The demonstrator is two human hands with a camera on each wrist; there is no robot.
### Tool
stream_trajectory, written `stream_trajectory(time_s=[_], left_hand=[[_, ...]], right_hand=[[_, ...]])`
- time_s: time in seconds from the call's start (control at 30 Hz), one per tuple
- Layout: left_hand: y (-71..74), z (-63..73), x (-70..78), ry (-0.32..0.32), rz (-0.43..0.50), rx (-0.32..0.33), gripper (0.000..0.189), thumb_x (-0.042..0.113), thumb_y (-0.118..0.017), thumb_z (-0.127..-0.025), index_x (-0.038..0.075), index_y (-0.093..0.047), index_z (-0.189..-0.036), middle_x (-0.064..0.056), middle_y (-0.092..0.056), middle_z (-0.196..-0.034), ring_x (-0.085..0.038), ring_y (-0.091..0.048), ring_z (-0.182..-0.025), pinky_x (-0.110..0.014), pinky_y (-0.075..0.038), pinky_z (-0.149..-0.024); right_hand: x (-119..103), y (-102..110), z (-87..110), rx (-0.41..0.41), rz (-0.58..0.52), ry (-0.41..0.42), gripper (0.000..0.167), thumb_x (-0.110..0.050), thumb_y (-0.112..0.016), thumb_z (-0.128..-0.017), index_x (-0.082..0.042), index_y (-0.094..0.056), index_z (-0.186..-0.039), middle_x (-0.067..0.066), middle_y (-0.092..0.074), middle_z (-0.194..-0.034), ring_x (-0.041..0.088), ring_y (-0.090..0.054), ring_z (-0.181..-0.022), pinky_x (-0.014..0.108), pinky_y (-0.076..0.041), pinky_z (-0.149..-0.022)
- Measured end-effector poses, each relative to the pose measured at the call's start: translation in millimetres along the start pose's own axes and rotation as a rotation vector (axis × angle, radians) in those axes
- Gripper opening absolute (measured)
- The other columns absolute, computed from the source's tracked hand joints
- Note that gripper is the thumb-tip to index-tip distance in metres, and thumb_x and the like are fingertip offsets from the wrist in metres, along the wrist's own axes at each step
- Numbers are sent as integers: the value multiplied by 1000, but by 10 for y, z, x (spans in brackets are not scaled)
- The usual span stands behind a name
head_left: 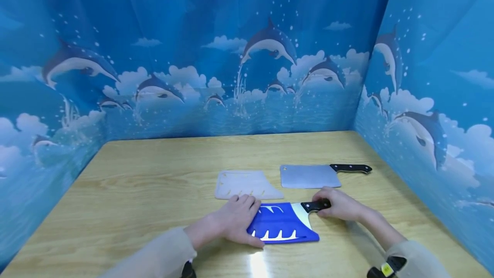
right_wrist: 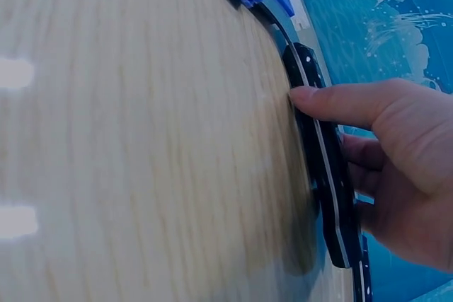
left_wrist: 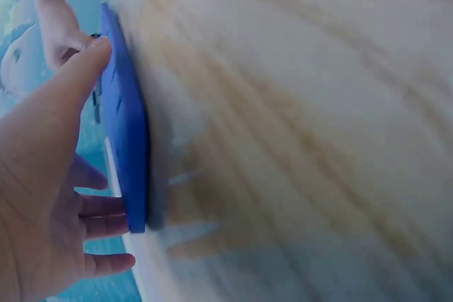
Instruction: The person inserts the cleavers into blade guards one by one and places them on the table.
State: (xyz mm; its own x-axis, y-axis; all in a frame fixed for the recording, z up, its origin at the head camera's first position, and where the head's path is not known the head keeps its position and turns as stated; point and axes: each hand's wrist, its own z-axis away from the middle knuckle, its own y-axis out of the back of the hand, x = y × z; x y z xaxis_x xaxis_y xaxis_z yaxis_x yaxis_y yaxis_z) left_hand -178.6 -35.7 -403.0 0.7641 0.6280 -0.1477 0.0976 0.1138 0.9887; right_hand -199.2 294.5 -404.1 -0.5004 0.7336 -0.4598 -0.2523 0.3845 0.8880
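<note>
A cleaver with a black riveted handle (right_wrist: 327, 167) lies in front of me, its blade inside a blue slotted blade guard (head_left: 283, 228). Pale metal shows between guard and handle. My right hand (head_left: 339, 204) pinches the handle, thumb on one side and fingers on the other. At the guard's left end, my left hand (head_left: 238, 220) spans its width and grips it, thumb at the near edge and fingers at the far edge. The left wrist view shows the blue guard (left_wrist: 127, 125) edge-on between that thumb and the fingers, close over the table.
Behind the left hand lies a translucent white blade guard (head_left: 245, 183). A second cleaver (head_left: 308, 176), bare-bladed and black-handled, lies to its right, handle pointing right. The wooden table (head_left: 135, 200) ends at blue dolphin-print curtains (head_left: 185, 55) at the back and sides.
</note>
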Motion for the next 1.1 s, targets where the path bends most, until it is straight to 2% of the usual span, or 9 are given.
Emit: stream_trajectory(time_s=[0.17,0.27,0.4,0.53,0.67,0.87,1.1], left_hand=[[5,18,-130,55,83,29,99,80,-41,-74,5,-39,-139,-11,-47,-128,-24,-43,-117,-44,-39,-93],[34,28,-283,106,153,56,96,74,-47,-76,4,-37,-140,-14,-45,-131,-29,-41,-121,-49,-34,-98],[33,37,-529,197,208,80,94,67,-55,-77,3,-32,-142,-18,-39,-137,-34,-34,-127,-54,-27,-103],[-1,43,-735,272,252,42,95,63,-59,-77,4,-27,-145,-22,-30,-143,-38,-26,-132,-54,-20,-106],[-37,30,-874,288,287,4,101,60,-66,-72,4,-24,-146,-24,-24,-146,-41,-21,-134,-54,-16,-108],[-71,-38,-1015,307,303,-70,111,64,-71,-64,10,-21,-148,-20,-20,-149,-38,-16,-136,-53,-12,-109],[-76,-141,-1072,317,361,-145,105,58,-72,-66,13,-24,-148,-15,-24,-149,-33,-19,-137,-53,-11,-109]], right_hand=[[8,47,53,15,-27,1,37,-29,-71,-80,-4,-64,-105,-1,-59,-98,19,-55,-90,37,-46,-79],[43,101,79,45,-41,-31,39,-30,-68,-83,-1,-63,-108,2,-60,-99,21,-56,-91,37,-48,-78],[149,197,88,137,-33,-41,36,-23,-65,-86,2,-61,-112,10,-62,-104,29,-58,-96,46,-48,-80],[285,294,91,235,3,-38,36,-14,-67,-84,4,-59,-115,17,-60,-110,37,-54,-103,52,-45,-84],[398,400,91,280,36,-54,43,-11,-70,-81,7,-56,-118,23,-57,-115,43,-51,-107,56,-41,-86],[588,551,51,288,58,-69,52,-8,-71,-78,12,-51,-122,31,-51,-120,49,-45,-111,60,-35,-91],[790,673,-41,243,58,-133,58,-3,-68,-78,17,-43,-126,37,-44,-124,53,-38,-114,62,-31,-93]])
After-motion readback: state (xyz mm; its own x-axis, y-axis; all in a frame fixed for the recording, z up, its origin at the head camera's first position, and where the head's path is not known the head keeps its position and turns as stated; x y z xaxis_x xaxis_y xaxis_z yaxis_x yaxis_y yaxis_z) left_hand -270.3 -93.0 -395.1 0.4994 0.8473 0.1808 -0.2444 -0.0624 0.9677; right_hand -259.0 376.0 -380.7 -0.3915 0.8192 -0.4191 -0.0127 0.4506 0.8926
